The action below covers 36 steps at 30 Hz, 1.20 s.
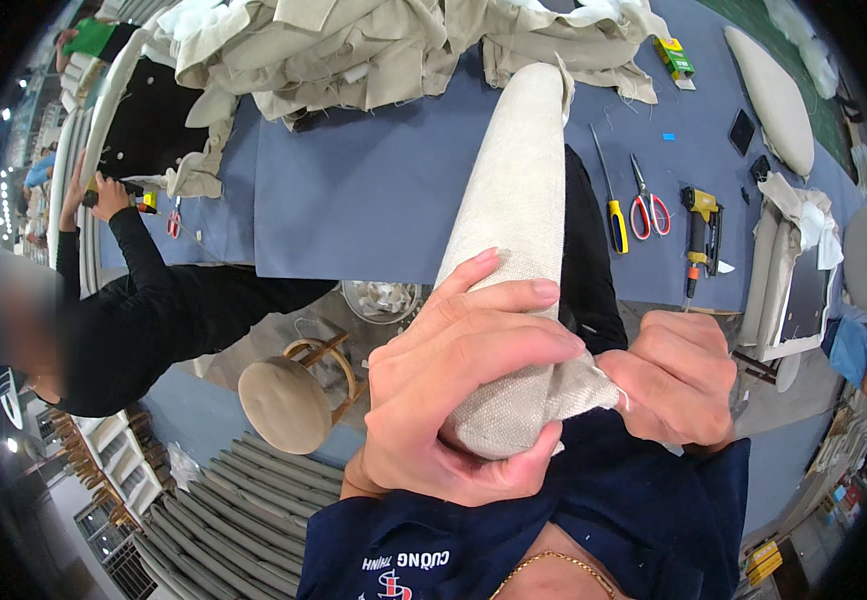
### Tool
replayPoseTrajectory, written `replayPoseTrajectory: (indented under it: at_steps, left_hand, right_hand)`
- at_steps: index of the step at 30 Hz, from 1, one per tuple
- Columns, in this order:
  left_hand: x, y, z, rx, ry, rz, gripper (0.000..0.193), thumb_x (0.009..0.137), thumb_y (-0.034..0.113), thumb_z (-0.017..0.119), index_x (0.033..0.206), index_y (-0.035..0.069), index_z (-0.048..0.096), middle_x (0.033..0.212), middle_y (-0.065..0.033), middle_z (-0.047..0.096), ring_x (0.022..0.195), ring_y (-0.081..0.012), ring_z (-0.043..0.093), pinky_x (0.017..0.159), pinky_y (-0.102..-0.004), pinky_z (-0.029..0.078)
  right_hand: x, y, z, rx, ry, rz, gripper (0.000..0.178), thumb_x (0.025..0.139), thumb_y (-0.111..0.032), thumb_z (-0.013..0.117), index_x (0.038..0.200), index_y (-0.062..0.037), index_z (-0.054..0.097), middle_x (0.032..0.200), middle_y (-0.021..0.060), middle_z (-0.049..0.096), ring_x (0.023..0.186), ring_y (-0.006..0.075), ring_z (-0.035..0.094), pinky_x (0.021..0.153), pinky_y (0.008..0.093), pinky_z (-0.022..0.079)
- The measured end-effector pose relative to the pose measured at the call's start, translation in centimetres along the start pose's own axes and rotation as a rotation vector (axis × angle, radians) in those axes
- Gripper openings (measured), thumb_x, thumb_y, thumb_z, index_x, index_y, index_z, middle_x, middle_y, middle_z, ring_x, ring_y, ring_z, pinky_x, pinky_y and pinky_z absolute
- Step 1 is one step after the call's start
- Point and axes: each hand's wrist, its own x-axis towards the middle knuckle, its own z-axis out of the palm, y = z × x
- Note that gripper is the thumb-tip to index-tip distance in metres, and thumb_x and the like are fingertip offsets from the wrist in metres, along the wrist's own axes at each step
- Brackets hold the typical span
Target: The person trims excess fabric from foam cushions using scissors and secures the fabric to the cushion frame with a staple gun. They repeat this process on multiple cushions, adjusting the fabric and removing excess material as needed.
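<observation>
A long beige fabric-covered cushion piece (516,165), rounded at both ends, stretches from my chest toward the far side of the blue table. My left hand (469,375) wraps around its near end, with fingers over the top and thumb beneath. At its right side, a loose flap of the fabric (586,390) is pulled out to a frayed point. My right hand (679,375) is closed in a fist on the tip of that flap. What lies inside the fist is hidden.
On the blue table (354,200) lie a screwdriver (617,225), red-handled scissors (649,213), a staple gun (699,235), a phone (742,130) and a small box (674,62). Beige fabric covers (354,60) pile up behind. A co-worker (144,320) works at left, near a round stool (286,405).
</observation>
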Motion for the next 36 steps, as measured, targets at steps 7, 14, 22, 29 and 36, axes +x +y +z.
replayPoseTrajectory:
  at_steps: [7, 14, 22, 29, 36]
  left_hand:
    - [-0.5, 0.1, 0.5, -0.015, 0.054, 0.031, 0.054, 0.059, 0.012, 0.073, 0.111, -0.002, 0.062, 0.095, -0.0184, 0.077, 0.105, -0.0365, 0.073, 0.110, -0.0568, 0.041]
    - [-0.7, 0.0, 0.7, -0.047, 0.077, 0.044, 0.053, 0.062, 0.011, 0.075, 0.111, -0.002, 0.060, 0.100, -0.0229, 0.075, 0.105, -0.0382, 0.073, 0.111, -0.0577, 0.041]
    - [-1.2, 0.2, 0.6, -0.048, 0.076, 0.021, 0.062, 0.063, 0.011, 0.079, 0.119, -0.001, 0.056, 0.107, -0.0239, 0.074, 0.112, -0.0409, 0.070, 0.114, -0.0587, 0.036]
    - [1.0, -1.3, -0.7, -0.218, -0.167, -0.011, 0.066, 0.060, 0.022, 0.092, 0.116, 0.004, 0.064, 0.104, -0.0154, 0.075, 0.116, -0.0416, 0.067, 0.119, -0.0618, 0.023]
    - [3.8, -1.7, 2.7, -0.353, -0.295, -0.020, 0.045, 0.056, 0.018, 0.090, 0.096, 0.010, 0.071, 0.090, -0.0043, 0.071, 0.099, -0.0283, 0.072, 0.115, -0.0559, 0.032]
  right_hand:
    - [0.9, -0.4, -0.2, -0.033, -0.028, -0.055, 0.036, 0.054, -0.007, 0.076, 0.088, 0.0059, 0.070, 0.065, 0.0034, 0.046, 0.048, 0.0155, 0.045, 0.040, 0.0279, 0.032]
    - [1.6, 0.5, -0.4, 0.002, -0.085, -0.139, 0.034, 0.054, -0.008, 0.077, 0.085, 0.0044, 0.069, 0.066, 0.0032, 0.048, 0.051, 0.0147, 0.045, 0.041, 0.0273, 0.029]
    - [3.6, 3.0, 0.5, 0.123, -0.113, -0.255, 0.029, 0.057, -0.007, 0.082, 0.081, 0.0015, 0.067, 0.067, 0.0018, 0.050, 0.051, 0.0143, 0.044, 0.041, 0.0284, 0.030]
    - [2.4, 2.9, -1.4, 0.081, -0.122, -0.171, 0.027, 0.063, -0.008, 0.081, 0.084, 0.0031, 0.070, 0.063, 0.0007, 0.046, 0.048, 0.0140, 0.042, 0.041, 0.0291, 0.027]
    - [-1.3, -0.5, -5.6, 0.121, -0.225, 0.245, 0.023, 0.074, -0.012, 0.083, 0.086, 0.0047, 0.071, 0.060, 0.0040, 0.046, 0.043, 0.0172, 0.044, 0.039, 0.0329, 0.028]
